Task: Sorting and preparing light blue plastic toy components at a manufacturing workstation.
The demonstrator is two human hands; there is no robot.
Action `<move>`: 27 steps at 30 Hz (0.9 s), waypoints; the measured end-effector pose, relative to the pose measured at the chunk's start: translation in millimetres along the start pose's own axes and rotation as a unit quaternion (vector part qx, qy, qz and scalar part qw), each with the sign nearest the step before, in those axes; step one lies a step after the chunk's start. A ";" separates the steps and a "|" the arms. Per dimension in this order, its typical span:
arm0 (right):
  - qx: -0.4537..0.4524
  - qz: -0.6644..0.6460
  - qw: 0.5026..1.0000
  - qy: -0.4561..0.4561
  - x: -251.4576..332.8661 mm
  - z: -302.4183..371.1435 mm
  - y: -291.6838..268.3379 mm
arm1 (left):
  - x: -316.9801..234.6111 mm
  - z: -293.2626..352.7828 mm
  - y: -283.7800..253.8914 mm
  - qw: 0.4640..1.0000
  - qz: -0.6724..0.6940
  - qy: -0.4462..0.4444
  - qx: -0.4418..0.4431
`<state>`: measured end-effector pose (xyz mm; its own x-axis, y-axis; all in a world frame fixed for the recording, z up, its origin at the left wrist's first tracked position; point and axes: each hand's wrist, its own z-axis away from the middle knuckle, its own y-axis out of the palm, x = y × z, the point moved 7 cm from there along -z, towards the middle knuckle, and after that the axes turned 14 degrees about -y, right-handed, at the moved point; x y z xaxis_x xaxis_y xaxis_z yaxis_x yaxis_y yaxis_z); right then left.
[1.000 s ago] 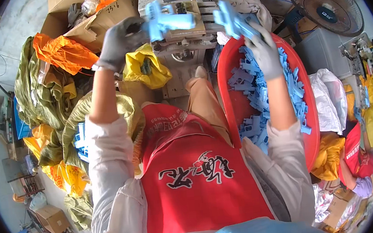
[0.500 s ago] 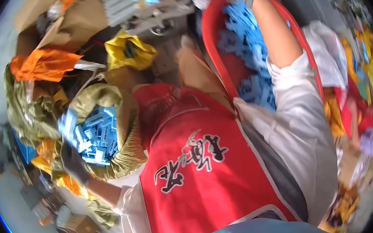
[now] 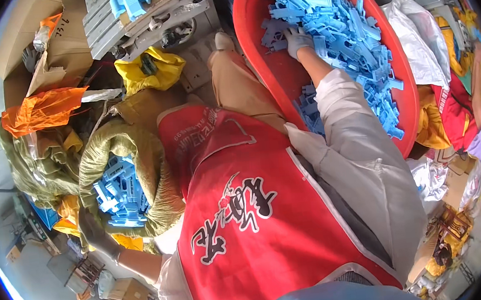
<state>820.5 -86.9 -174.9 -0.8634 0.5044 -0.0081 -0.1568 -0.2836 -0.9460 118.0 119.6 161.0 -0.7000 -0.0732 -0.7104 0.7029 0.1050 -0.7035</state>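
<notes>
My right hand (image 3: 299, 41), in a pale grey glove, reaches into a big red tub (image 3: 249, 45), its fingers spread at the edge of a heap of light-blue plastic toy-gun-shaped parts (image 3: 351, 35). Nothing shows lifted in it. At the left, my left hand (image 3: 95, 236) wears a darker grey glove and lies beside an olive woven sack (image 3: 159, 178) with a rolled-down rim. Its fingers look stretched out along the sack's outer side, partly in shadow, with no part visible in them. More blue parts (image 3: 121, 190) fill the sack's mouth.
A grey metal machine (image 3: 153, 28) with blue pieces on top stands ahead. Around it are a cardboard box (image 3: 69, 51), a yellow bag (image 3: 149, 72) and an orange bag (image 3: 43, 111). A white sack (image 3: 415, 40) leans right of the tub; another person's arm (image 3: 477, 81) shows beyond.
My right hand has come down from beside the machine into the tub. A blurred blue piece near my left hand at the sack is gone from there, and that hand sits lower.
</notes>
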 end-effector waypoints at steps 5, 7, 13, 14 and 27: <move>-0.013 0.093 0.994 -0.048 6.9 25.4 41.3 | -2.8 -10.7 24.3 0.999 -0.021 0.017 0.036; -0.134 0.066 0.986 -0.080 5.6 42.1 50.8 | 0.0 -8.1 39.9 0.995 0.055 -0.060 0.057; -0.094 -0.076 0.989 -0.086 12.8 65.4 51.9 | -17.6 -14.4 71.2 0.995 0.026 -0.023 0.088; -0.164 -0.139 0.972 -0.092 11.0 71.8 40.8 | -19.3 -20.2 77.8 0.995 0.028 -0.021 0.091; -0.278 -0.295 0.914 -0.004 -67.1 101.7 56.8 | -71.5 -30.2 118.7 0.988 0.049 0.083 0.117</move>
<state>820.8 -219.9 -195.1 -0.7110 0.4302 0.5563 -0.3299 0.4945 -0.8041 247.6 167.3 129.0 -0.6237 0.0918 -0.7763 0.7652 -0.1311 -0.6303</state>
